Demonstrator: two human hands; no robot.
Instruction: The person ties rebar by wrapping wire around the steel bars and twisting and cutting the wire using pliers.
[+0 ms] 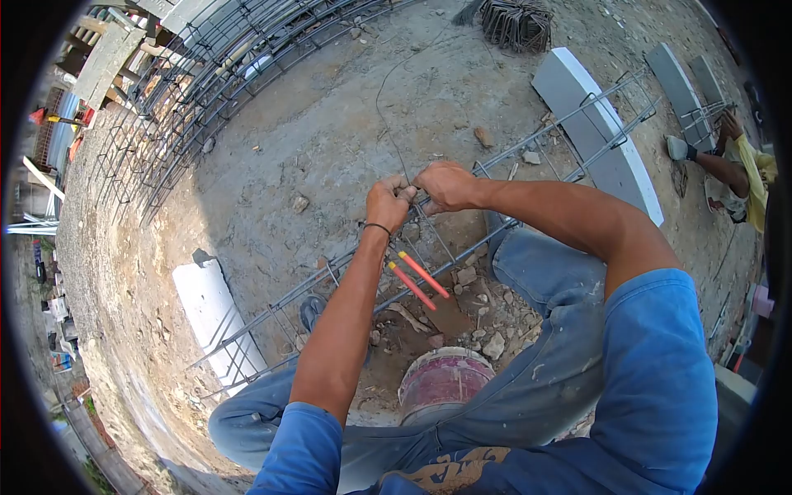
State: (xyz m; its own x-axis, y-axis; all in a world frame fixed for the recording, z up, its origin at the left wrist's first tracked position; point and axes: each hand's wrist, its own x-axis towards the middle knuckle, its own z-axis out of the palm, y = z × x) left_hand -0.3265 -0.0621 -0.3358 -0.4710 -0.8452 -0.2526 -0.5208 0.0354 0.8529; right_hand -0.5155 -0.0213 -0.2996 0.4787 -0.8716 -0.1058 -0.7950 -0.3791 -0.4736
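Observation:
My left hand (389,205) and my right hand (446,186) meet over the far bar of a rebar cage (330,266), fingers closed. Between them a thin, dark tie wire (381,111) runs up and away over the ground. Both hands pinch this wire at the bar; my fingers hide its end. Just below, pliers (417,280) with red and yellow handles hang at the cage, their jaws hidden. The cage stretches diagonally across in front of my knees, one end over a white block (216,318), the other over a grey and white block (598,124).
Beneath me stands a worn reddish bucket (445,379), with rubble around it. Long rebar cages (239,58) lie at the upper left. A bundle of bent steel stirrups (517,23) rests at the top. Another person (747,169) sits at the right by more blocks (681,91).

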